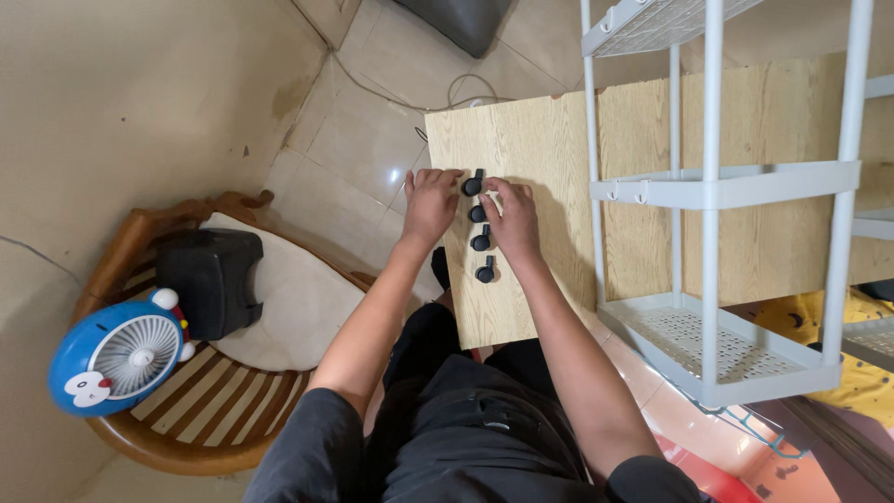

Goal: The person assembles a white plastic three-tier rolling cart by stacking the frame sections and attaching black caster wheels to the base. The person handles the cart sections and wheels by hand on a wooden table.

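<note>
4 black caster wheels (pixel 481 240) in a row near the wooden board's (pixel 531 140) left edge, left hand (pixel 429 202) flat beside them, fingers touching top caster (pixel 473 183), right hand (pixel 512 220) curled over second caster (pixel 478 213), white rack (pixel 717 186) with empty mesh shelves on the board's right

Evenly bright, soft daylight, with only faint shadows under the hands. Mild glare on the floor tiles (pixel 372 140) near the top edge. Sharp in the middle, with wide-angle bending toward the corners.
</note>
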